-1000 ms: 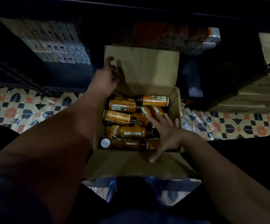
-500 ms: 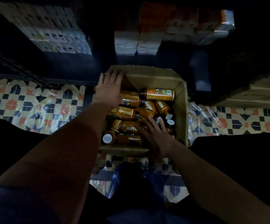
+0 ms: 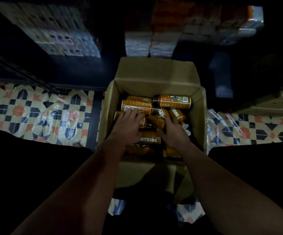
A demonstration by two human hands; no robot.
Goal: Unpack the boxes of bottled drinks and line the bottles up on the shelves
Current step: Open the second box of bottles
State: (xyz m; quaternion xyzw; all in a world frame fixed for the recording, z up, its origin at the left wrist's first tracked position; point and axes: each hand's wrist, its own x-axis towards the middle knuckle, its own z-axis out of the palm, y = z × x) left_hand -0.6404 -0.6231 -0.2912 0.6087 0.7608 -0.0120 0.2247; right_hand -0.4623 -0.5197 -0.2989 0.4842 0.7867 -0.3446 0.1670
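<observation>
An open cardboard box point(image 3: 154, 75) is sitting on the patterned tile floor point(image 3: 35, 114), its far flap standing up against the dark shelving point(image 3: 69, 70) behind it; orange bottles point(image 3: 172, 101) are lying jumbled on their sides inside, filling the box from wall to wall; one at the far right corner is showing a barcode, and another near the near edge is showing the word OATSIDE point(image 3: 148, 139) between the two wrists.

The left hand point(image 3: 128, 123) is reaching into the left half of the box, palm down, its fingers lying curved over a bottle point(image 3: 137, 106) along the left wall; whether they are closing round it or only resting on it I cannot tell; the right hand point(image 3: 174, 130) is lying on the pile in the right half, fingers bending over the bottles there, the fingertips hidden among them, so its grip I cannot tell either; white bottle caps point(image 3: 186, 130) are peeking out just beside it towards the right wall.

On the shelf beyond the box, wrapped packs of goods point(image 3: 154, 43) are standing in a row, with a blurred stack of cartons point(image 3: 61, 36) to the left; everything is sitting in dim light.
</observation>
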